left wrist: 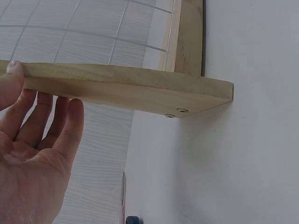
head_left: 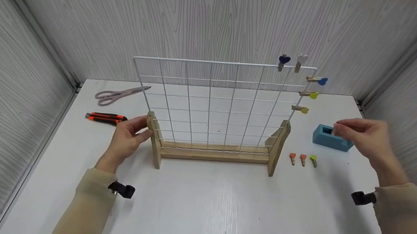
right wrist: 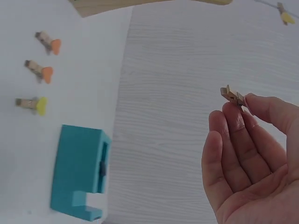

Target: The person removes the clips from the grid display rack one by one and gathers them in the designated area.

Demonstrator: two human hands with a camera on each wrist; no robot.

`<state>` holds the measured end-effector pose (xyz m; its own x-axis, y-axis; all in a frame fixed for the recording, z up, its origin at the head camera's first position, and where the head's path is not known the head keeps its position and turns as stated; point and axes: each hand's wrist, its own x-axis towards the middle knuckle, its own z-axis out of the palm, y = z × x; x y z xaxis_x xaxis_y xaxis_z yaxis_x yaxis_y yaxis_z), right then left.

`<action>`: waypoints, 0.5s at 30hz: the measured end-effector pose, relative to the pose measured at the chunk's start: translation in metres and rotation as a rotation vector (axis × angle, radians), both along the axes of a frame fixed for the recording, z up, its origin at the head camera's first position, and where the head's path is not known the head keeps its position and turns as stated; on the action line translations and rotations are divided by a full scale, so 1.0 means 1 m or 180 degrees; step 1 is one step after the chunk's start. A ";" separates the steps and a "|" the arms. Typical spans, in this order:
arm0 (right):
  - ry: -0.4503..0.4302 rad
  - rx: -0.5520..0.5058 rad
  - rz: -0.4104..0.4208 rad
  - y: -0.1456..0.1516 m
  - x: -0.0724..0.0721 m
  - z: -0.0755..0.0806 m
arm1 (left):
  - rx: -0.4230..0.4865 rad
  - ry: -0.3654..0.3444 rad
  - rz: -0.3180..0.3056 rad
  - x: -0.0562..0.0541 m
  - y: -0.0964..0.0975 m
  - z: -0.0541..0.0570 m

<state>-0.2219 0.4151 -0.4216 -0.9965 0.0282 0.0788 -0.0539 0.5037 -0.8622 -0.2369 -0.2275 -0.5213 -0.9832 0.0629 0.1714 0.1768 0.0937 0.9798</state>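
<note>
A white wire grid stands upright in a wooden base. My left hand holds the base's left side support, thumb on one face and fingertips on the other. My right hand is raised on the right and pinches a small wooden clothespin between thumb and fingers. Its decorated end is hidden by the fingertips. Several heart-topped clothespins are clipped round the grid's upper right corner, among them a dark blue one, a white one and a blue one.
Two orange-heart clothespins and a yellow-green one lie in a row right of the base. A teal tape dispenser stands behind them, near my right hand. Scissors and an orange-black utility knife lie on the left.
</note>
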 end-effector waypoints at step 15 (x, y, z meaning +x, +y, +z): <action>-0.1225 0.0535 -0.0018 0.039 -0.011 -0.089 | -0.0091 0.0060 -0.0031 0.000 0.000 -0.001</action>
<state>-0.2329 0.4542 -0.5109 -0.9540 0.0522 -0.2952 0.2591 0.6386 -0.7246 -0.2366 -0.2276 -0.5225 -0.9791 0.0776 0.1877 0.1961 0.1197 0.9732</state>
